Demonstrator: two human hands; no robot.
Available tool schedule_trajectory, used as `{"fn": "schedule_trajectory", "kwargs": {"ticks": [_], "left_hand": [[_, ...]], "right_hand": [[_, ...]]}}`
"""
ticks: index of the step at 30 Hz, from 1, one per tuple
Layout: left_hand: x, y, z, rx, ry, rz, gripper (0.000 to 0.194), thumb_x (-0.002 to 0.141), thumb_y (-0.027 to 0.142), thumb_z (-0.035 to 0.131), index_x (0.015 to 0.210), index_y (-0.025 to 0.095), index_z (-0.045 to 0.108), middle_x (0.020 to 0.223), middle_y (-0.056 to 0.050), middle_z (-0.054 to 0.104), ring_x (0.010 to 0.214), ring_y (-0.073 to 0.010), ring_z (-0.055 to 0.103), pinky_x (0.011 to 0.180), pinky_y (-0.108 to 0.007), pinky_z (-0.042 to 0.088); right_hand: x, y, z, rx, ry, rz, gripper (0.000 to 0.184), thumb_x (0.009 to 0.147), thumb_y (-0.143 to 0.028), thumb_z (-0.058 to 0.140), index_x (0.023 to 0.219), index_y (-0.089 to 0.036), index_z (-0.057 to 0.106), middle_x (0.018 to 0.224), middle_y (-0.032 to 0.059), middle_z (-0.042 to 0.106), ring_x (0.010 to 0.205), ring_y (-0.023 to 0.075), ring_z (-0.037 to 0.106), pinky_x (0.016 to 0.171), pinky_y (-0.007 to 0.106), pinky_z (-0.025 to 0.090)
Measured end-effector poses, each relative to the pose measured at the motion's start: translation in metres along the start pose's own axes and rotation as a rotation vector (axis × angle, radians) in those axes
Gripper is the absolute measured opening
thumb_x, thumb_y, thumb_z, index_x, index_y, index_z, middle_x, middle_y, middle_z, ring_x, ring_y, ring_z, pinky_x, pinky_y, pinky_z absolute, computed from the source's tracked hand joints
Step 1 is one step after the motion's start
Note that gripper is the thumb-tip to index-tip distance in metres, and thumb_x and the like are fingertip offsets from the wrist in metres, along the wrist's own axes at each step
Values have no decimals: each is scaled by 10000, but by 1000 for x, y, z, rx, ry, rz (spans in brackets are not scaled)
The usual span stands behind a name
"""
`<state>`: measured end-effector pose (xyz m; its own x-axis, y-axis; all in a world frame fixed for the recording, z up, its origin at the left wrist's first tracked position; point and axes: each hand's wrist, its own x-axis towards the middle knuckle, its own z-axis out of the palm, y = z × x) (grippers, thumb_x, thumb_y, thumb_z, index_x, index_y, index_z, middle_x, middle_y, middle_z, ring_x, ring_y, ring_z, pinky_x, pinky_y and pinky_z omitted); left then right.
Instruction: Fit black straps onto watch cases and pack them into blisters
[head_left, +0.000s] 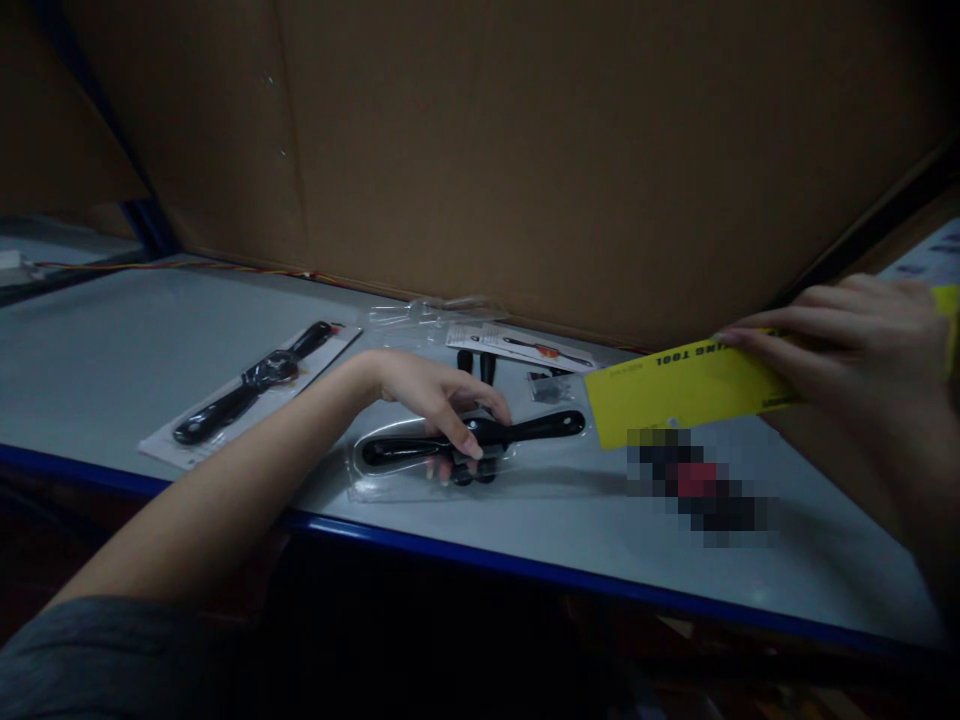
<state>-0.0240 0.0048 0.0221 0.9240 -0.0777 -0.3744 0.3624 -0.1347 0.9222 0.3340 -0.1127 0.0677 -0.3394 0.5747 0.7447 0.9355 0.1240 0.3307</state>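
Two bare hands, well apart, work over the counter, whose pale grey top ends in a blue front edge across the lower frame. A dark grey sleeve enters at the lower left corner, and the bare forearm leads from it to the left hand at centre. That hand's fingers curl down around the middle of a glossy black long-handled tool, which lies in a clear plastic blister tray. The tool's long axis runs almost level across the frame, with its right end slightly higher.

At the right edge, the right hand grips the end of a yellow card. Its long axis slants down to the left, and its black print, ending in "TOOL", reads upside down from this view. Just below the card, a pixelated black and red patch is too blurred to identify.

Farther back, at the upper left of the counter, a second black tool lies diagonally on a white backing card. Beyond the left hand are an empty-looking clear plastic shell, a white printed card and a small clear bag of dark parts. Brown cardboard fills the top of the frame.
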Motion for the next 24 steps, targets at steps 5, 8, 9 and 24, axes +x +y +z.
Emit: {"fn": "schedule_trajectory", "kwargs": {"ticks": [5, 8, 9, 24], "left_hand": [[4, -2, 0, 17, 29, -8, 549, 717, 361, 683, 1188, 233, 433, 947, -67, 653, 667, -194, 663, 575, -311, 538], [9, -3, 4, 3, 42, 12, 581, 730, 365, 668, 1231, 238, 403, 987, -74, 642, 664, -175, 655, 576, -299, 533], [11, -3, 5, 0, 46, 22, 598, 728, 367, 668, 1247, 241, 399, 1015, -78, 634, 670, -170, 653, 580, -295, 530], [14, 0, 8, 142, 392, -49, 589, 706, 531, 581, 1224, 255, 543, 1176, -72, 588, 874, -201, 577, 685, -278, 450]], "right_hand": [[-3, -17, 12, 8, 61, -29, 334, 799, -475, 552, 653, -199, 671, 584, 37, 611, 563, 168, 462, 585, 341, 291], [2, -40, 19, 74, 52, -21, 279, 789, -455, 577, 683, -219, 680, 592, 18, 618, 568, 164, 474, 577, 324, 298], [5, -48, 21, 89, 36, -25, 260, 789, -451, 578, 708, -229, 686, 608, 13, 627, 585, 167, 489, 586, 320, 303], [19, -69, 40, 296, -57, 162, 248, 732, -445, 652, 834, -222, 685, 853, 30, 707, 735, 178, 589, 699, 309, 372]]}}
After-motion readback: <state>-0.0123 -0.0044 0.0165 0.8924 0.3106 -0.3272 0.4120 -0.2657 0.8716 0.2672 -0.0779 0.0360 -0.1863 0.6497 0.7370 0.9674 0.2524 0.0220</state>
